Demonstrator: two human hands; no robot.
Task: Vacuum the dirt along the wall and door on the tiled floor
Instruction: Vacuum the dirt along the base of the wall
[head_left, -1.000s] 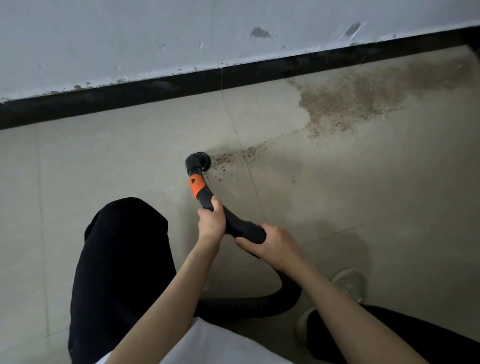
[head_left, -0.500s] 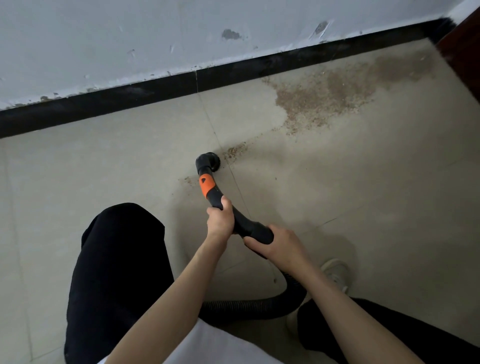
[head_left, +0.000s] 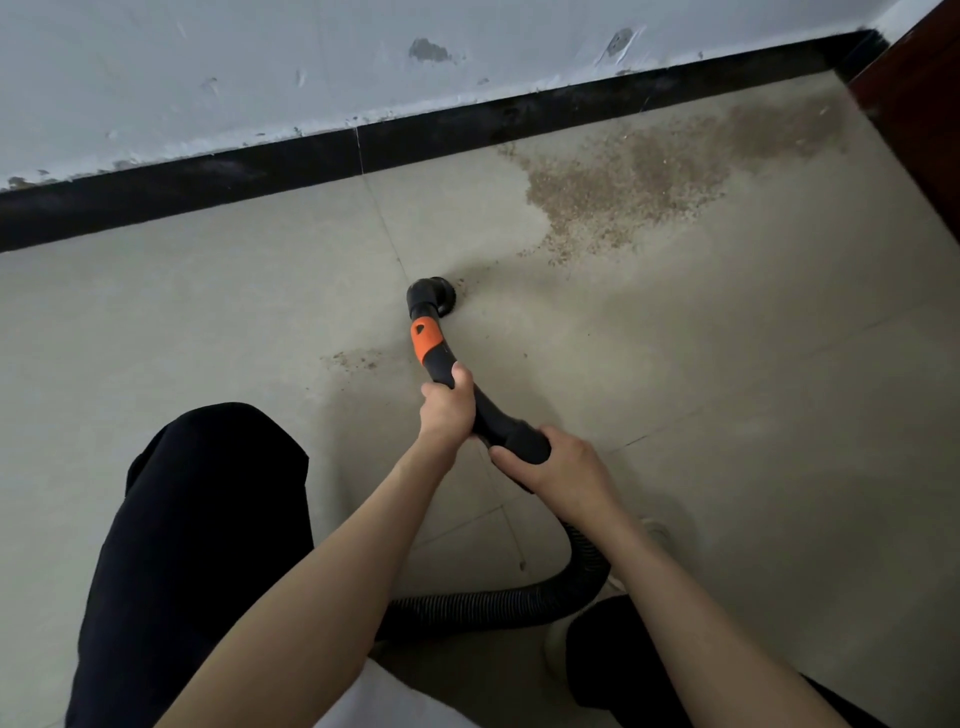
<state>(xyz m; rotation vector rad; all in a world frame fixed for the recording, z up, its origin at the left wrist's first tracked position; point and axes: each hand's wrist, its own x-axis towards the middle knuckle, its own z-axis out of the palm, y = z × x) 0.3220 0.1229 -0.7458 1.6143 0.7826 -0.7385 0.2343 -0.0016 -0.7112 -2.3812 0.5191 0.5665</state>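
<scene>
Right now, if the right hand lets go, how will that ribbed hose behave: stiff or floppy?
Likely floppy: the ribbed hose already curves in a loose loop on the tiled floor. It would probably sag and drag rather than hold shape. The rigid nozzle tube, gripped by the left hand, looks stiff.

Bystanders on the floor

A bent knee in black trousers (head_left: 197, 530) fills the lower left; a pale shoe (head_left: 655, 532) peeks out at right, partly hidden, and a white shirt hem (head_left: 384, 699) shows at the bottom edge.
</scene>
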